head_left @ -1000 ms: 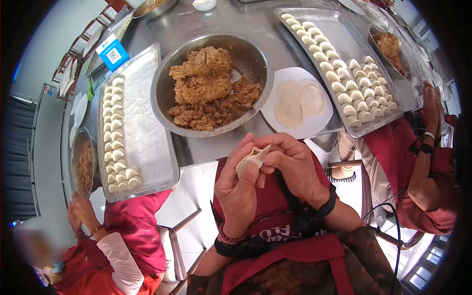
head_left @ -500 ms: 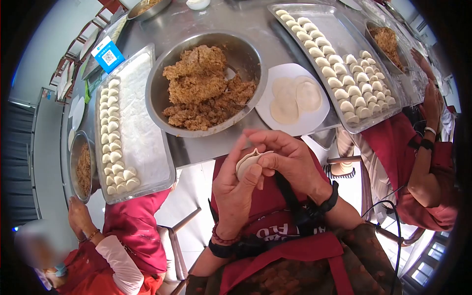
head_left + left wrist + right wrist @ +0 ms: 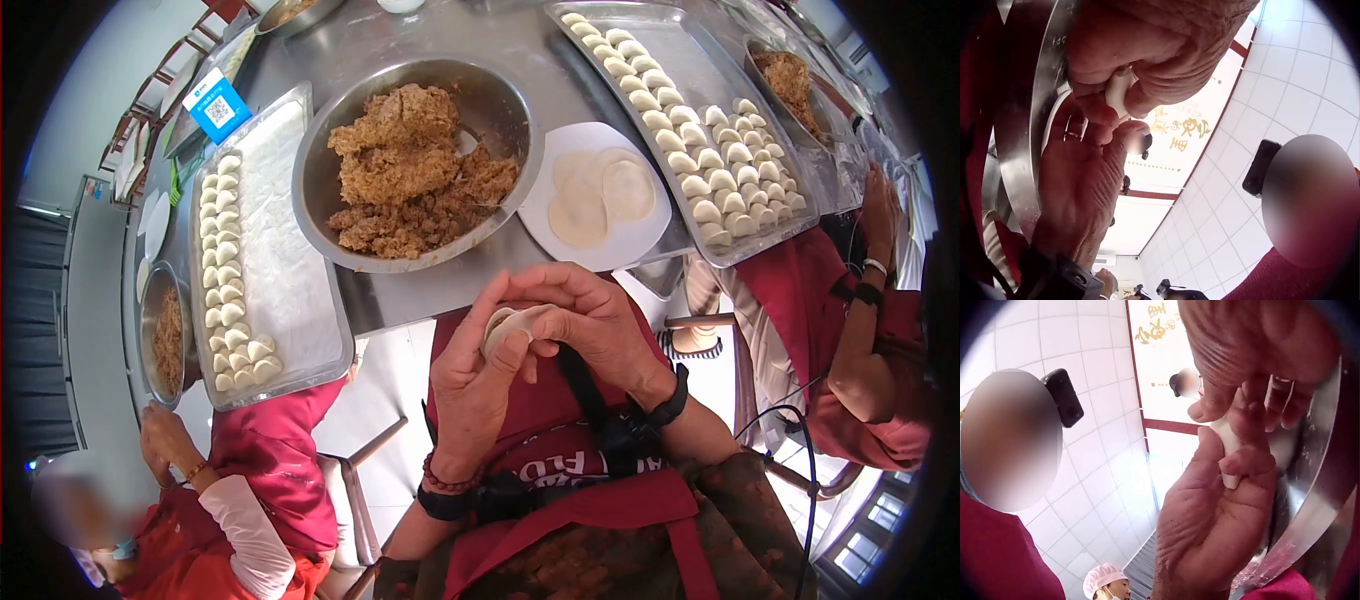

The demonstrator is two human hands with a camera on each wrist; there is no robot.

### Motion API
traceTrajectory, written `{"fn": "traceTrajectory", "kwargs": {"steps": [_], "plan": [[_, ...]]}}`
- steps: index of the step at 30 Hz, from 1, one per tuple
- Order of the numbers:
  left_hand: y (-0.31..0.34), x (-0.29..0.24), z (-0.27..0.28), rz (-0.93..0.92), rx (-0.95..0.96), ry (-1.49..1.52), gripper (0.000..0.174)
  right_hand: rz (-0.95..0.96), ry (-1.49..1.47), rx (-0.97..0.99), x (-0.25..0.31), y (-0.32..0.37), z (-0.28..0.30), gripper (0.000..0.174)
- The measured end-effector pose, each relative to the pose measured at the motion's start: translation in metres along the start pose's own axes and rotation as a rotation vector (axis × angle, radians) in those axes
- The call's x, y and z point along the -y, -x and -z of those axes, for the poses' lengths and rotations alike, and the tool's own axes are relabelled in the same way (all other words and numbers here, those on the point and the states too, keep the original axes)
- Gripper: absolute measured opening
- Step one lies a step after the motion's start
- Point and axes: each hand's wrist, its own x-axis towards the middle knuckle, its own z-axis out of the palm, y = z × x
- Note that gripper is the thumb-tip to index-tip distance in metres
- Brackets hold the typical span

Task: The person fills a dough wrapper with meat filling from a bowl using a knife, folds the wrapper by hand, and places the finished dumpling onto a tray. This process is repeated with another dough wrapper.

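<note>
In the head view, a pale dumpling [image 3: 508, 325] is held between both hands above the apron. The left hand [image 3: 475, 380] cups its left side, with the thumb on the near face. Thumb and fingers of the right hand [image 3: 600, 335] pinch the dough's right edge. Close up, the left wrist view shows the dumpling [image 3: 1119, 94] between left [image 3: 1160, 53] and right [image 3: 1079, 181] fingers. Much of the dumpling [image 3: 1229, 447] is covered by fingers in the right wrist view.
A large steel bowl [image 3: 318, 225] of brown filling stands beyond the hands. Right of it, a white plate [image 3: 640, 245] holds several round wrappers. Trays of dumplings lie left [image 3: 300, 290] and right [image 3: 700, 70]. People sit on both sides.
The dumpling's raised, gaping top edge has come down under the right thumb and fingers. Both hands stay close together, and the head view has shifted slightly.
</note>
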Motion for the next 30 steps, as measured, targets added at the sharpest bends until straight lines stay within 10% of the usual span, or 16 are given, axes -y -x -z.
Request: {"fn": "traceTrajectory", "kwargs": {"steps": [10, 20, 30], "plan": [[-0.007, -0.011, 0.019, 0.075, 0.23, -0.196, 0.047, 0.153, 0.113, 0.088, -0.011, -0.001, 0.008, 0.012], [-0.01, -0.02, 0.026, 0.186, 0.344, -0.226, 0.051, -0.19, 0.164, 0.171, 0.012, 0.002, 0.011, 0.012], [-0.006, -0.007, 0.024, 0.328, 0.163, 0.545, 0.064, 0.091, 0.359, 0.004, -0.007, 0.003, 0.006, 0.009]]}}
